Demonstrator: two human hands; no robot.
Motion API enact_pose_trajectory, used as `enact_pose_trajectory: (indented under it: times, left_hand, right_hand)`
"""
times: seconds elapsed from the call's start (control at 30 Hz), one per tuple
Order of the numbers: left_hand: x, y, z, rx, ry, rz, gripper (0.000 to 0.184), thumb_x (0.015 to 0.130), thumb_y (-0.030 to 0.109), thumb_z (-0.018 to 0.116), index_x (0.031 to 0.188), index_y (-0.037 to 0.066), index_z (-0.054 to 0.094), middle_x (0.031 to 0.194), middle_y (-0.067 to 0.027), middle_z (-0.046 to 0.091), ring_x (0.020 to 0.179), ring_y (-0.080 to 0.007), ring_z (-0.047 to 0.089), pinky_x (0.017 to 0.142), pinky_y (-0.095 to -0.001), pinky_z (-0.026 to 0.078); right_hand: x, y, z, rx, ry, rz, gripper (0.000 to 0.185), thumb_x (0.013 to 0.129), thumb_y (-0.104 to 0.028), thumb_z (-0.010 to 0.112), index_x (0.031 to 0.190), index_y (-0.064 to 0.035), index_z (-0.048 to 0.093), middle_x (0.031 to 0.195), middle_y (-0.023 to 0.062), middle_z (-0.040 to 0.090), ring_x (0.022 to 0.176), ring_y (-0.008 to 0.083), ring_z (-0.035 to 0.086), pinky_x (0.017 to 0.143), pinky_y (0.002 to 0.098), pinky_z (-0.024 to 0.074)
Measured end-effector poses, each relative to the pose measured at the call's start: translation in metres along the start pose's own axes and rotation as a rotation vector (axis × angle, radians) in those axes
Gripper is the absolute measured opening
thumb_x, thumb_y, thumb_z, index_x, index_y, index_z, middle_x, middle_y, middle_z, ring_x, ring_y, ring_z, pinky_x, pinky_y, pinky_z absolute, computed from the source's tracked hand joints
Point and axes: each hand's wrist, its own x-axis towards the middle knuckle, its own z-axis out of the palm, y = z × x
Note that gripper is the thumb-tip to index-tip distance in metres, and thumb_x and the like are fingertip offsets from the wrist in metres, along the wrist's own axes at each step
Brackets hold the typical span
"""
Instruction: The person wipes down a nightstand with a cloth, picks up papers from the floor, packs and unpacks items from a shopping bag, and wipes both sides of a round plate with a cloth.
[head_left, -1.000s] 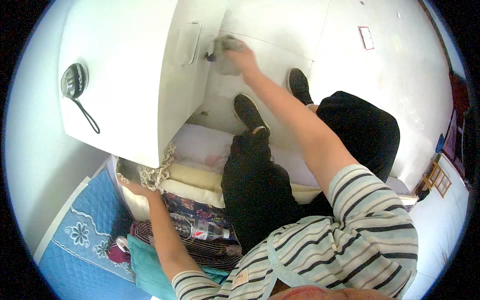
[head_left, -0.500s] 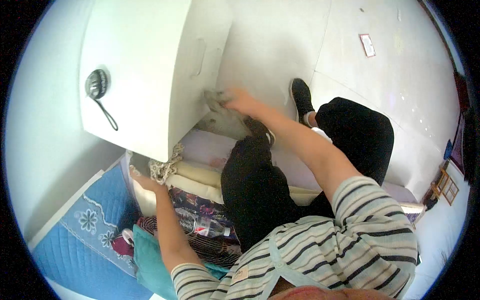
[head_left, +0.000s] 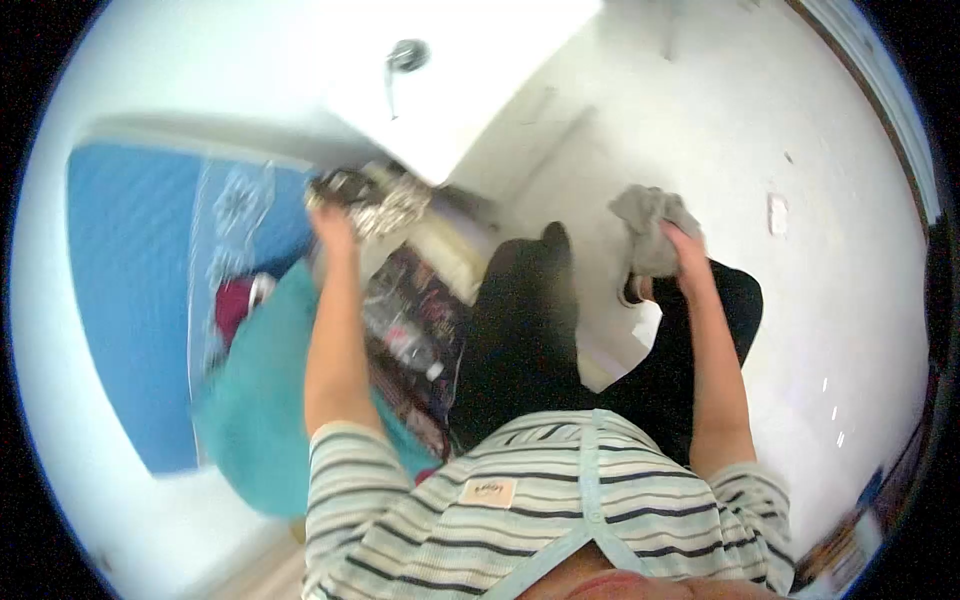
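My right hand (head_left: 683, 248) is closed on a crumpled grey cloth (head_left: 645, 222), held over the floor beside my right leg. At the bed's corner by the white cabinet, my left hand (head_left: 333, 224) is at the edge of a bunched, brown-and-cream patterned cloth (head_left: 390, 208). Its fingers look closed on that cloth, though motion blurs them and part of them is hidden. A pale yellow folded cloth (head_left: 447, 258) lies just right of the patterned one. Nearer me, a clear plastic bottle (head_left: 408, 345) rests on dark printed fabric (head_left: 412, 285).
The white cabinet (head_left: 450, 90) carries a round dark object with a strap (head_left: 407, 57). Left of my arm are a teal cloth (head_left: 265, 400), a maroon item (head_left: 233, 305) and a blue quilted panel (head_left: 130, 290). A small card (head_left: 778, 214) lies on the pale floor (head_left: 830, 300).
My right hand has drawn the grey cloth away from the cabinet's side, out to the right. The patterned cloth at my left hand looks more bunched. My view has turned, blurring the scene.
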Motion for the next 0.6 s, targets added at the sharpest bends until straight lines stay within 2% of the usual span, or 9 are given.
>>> enact_pose_trajectory:
  times: [0.03,0.07,0.13,0.23,0.33,0.37,0.43,0.53,0.6]
  left_hand:
    - [-0.014,0.050,-0.007,-0.249,0.030,0.121,0.038,0.083,0.000,0.044,0.120,-0.001,0.044,0.111,-0.0113,0.053,0.096,-0.0214,0.050,0.085,-0.0332,0.039]
    - [-0.023,0.087,-0.017,-0.434,0.054,-0.026,0.032,0.083,-0.003,0.041,0.114,-0.002,0.046,0.112,-0.0131,0.052,0.101,-0.0221,0.049,0.091,-0.0326,0.036]
    - [-0.038,0.121,-0.045,-0.409,0.062,-0.043,0.031,0.084,-0.003,0.039,0.115,-0.002,0.045,0.111,-0.0104,0.052,0.100,-0.0197,0.049,0.087,-0.0322,0.038]
    - [-0.048,0.140,-0.067,-0.718,0.112,-0.068,0.028,0.083,-0.003,0.038,0.109,0.001,0.047,0.102,-0.0078,0.054,0.092,-0.0176,0.051,0.082,-0.0310,0.040]
    - [-0.059,0.137,-0.090,-0.615,0.099,-0.194,0.030,0.082,-0.004,0.038,0.109,0.003,0.047,0.099,-0.0075,0.055,0.090,-0.0177,0.052,0.080,-0.0308,0.041]
    - [-0.058,0.135,-0.091,-0.629,0.088,-0.152,0.032,0.080,-0.006,0.038,0.109,0.003,0.048,0.101,-0.0085,0.056,0.092,-0.0189,0.053,0.080,-0.0313,0.043]
    - [-0.080,0.174,-0.095,-0.827,0.066,-0.249,0.026,0.085,-0.001,0.040,0.109,0.003,0.048,0.102,-0.0091,0.056,0.092,-0.0202,0.055,0.078,-0.0329,0.047]
    - [-0.070,0.153,-0.094,-0.858,0.052,-0.103,0.021,0.093,0.014,0.043,0.109,0.002,0.048,0.102,-0.0099,0.057,0.088,-0.0210,0.057,0.074,-0.0348,0.049]
    - [-0.069,0.152,-0.104,-0.813,0.193,-0.073,0.020,0.092,0.011,0.042,0.107,0.001,0.049,0.102,-0.0103,0.057,0.087,-0.0210,0.058,0.072,-0.0343,0.049]
  right_hand:
    - [-0.011,-0.001,-0.003,-0.168,0.049,-0.109,0.048,0.074,-0.020,0.062,0.116,0.0002,0.051,0.104,0.0101,0.058,0.094,0.0204,0.054,0.082,0.0325,0.0425]
    - [-0.023,-0.001,-0.005,-0.166,0.069,-0.097,0.049,0.074,-0.020,0.062,0.117,-0.0002,0.051,0.106,0.0101,0.057,0.095,0.0209,0.054,0.083,0.0316,0.0419]
    - [-0.029,0.025,-0.027,-0.048,0.046,-0.080,0.047,0.076,-0.020,0.062,0.116,-0.0003,0.051,0.108,0.0105,0.056,0.099,0.0223,0.053,0.086,0.0324,0.0408]
    - [-0.038,0.028,-0.026,-0.043,0.047,-0.065,0.045,0.078,-0.021,0.061,0.116,-0.0003,0.050,0.110,0.0107,0.055,0.101,0.0225,0.052,0.087,0.0328,0.0400]
    - [-0.047,0.031,-0.020,-0.068,0.039,-0.095,0.045,0.078,-0.021,0.062,0.116,-0.0002,0.050,0.110,0.0105,0.055,0.100,0.0218,0.052,0.086,0.0323,0.0404]
    - [-0.055,0.032,-0.019,-0.106,0.049,-0.081,0.045,0.078,-0.021,0.062,0.116,-0.0001,0.050,0.110,0.0105,0.055,0.100,0.0216,0.052,0.086,0.0321,0.0406]
    - [-0.067,0.025,0.001,-0.086,0.057,-0.132,0.045,0.074,-0.017,0.063,0.115,-0.0011,0.053,0.104,0.0089,0.058,0.094,0.0200,0.054,0.083,0.0314,0.0424]
    - [-0.081,-0.014,0.043,-0.069,-0.009,-0.145,0.045,0.074,-0.015,0.064,0.115,-0.0003,0.053,0.105,0.0090,0.058,0.094,0.0190,0.054,0.083,0.0308,0.0422]
    - [-0.085,-0.037,0.077,-0.119,-0.203,-0.220,0.048,0.073,-0.015,0.066,0.116,0.0001,0.052,0.104,0.0084,0.058,0.094,0.0174,0.054,0.082,0.0299,0.0427]
